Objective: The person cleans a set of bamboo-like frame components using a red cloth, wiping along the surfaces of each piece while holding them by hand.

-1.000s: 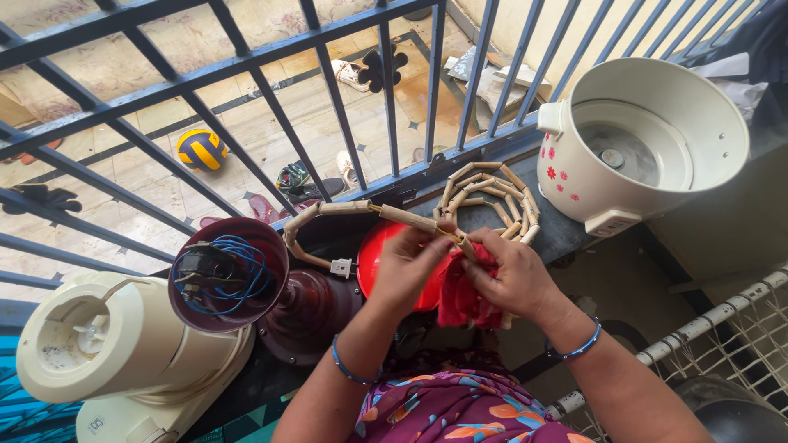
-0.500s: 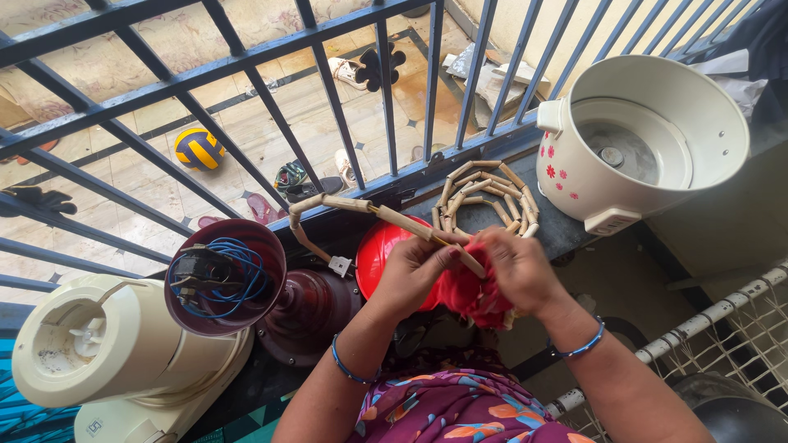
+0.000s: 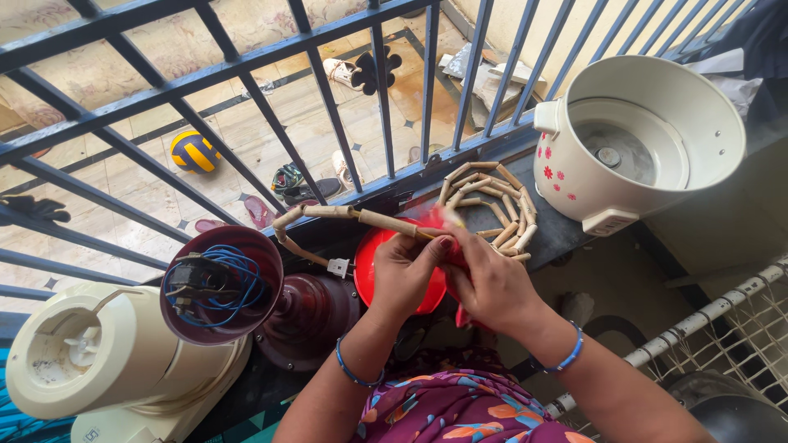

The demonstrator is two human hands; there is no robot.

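Both hands are gripping at the ledge's middle — the left hand (image 3: pixel 406 275) pinching the beaded cord (image 3: pixel 386 221), the right hand (image 3: pixel 492 287) closing a red cloth (image 3: pixel 427 217) around it — apparently mid-wipe, needing steady tension for sliding along.

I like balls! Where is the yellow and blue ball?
In the head view, the yellow and blue ball lies upper left, down on the tiled floor beyond the dark railing bars, left of the scattered sandals.
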